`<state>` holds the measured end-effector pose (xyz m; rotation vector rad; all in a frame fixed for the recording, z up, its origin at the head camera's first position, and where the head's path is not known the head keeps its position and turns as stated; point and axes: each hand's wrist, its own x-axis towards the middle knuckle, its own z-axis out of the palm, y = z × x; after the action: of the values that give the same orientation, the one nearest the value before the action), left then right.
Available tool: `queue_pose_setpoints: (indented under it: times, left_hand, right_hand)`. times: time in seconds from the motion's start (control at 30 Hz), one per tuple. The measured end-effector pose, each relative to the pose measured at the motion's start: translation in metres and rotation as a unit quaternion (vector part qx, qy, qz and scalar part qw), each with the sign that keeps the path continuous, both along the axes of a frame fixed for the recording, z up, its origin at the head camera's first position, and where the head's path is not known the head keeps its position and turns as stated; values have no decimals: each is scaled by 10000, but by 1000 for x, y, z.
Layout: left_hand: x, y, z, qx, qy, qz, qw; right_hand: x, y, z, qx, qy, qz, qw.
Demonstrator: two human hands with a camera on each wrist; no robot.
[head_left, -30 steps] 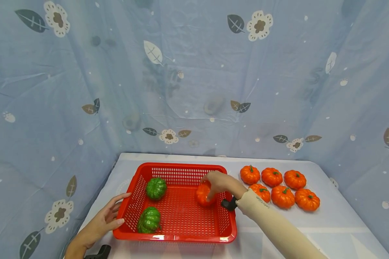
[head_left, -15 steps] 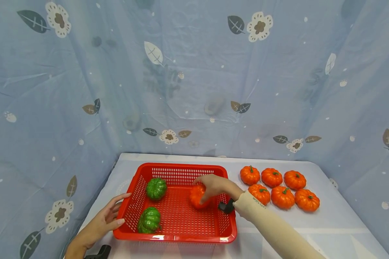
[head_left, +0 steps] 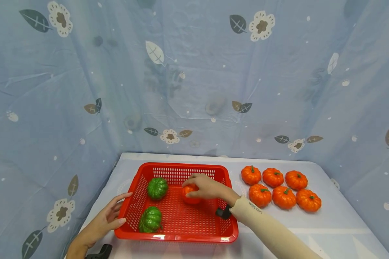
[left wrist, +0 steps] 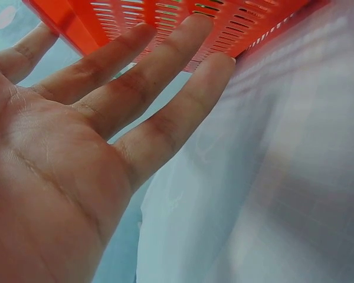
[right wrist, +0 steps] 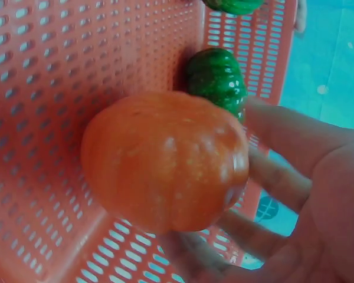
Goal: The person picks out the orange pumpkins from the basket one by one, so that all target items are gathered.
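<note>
My right hand (head_left: 205,187) reaches into a red plastic basket (head_left: 178,237) and holds an orange pumpkin (head_left: 188,197), thumb and fingers curved round its sides. In the right wrist view this pumpkin (right wrist: 165,165) appears large, with the basket's slotted floor behind it. Two green pumpkins sit along the basket's left side, one at the back (head_left: 157,188) and one at the front (head_left: 150,219). At the left wall, my left hand (head_left: 103,219) has its fingers spread and mostly straight. The left wrist view shows fingertips (left wrist: 197,26) right at the slotted wall.
Right of the basket, several orange pumpkins (head_left: 284,197) stand in two rows on the white-covered table (head_left: 330,219). A blue patterned curtain (head_left: 194,79) closes off the back and both sides.
My right hand has moved left inside the basket with the orange pumpkin, from near the right wall toward the middle. The left hand has stayed at the left wall.
</note>
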<state>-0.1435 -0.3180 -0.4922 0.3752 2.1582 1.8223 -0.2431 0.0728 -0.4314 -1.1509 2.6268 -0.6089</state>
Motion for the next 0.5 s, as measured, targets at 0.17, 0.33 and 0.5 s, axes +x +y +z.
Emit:
queue_pose_setpoints:
  times: [0.17,0.33,0.5]
  left_hand:
    - [0,1,1,-97,-12,87,9999]
    - [-1,4,3,-106,-66,163,9998]
    - [0,3,3,-119,-79,186,9997]
  right_hand:
    - [3,1,-3,-335,-304,274,9986]
    - [7,3,-3,-184,-837,-548,9948]
    - [9,7,-2,123,-1495,-933,9843]
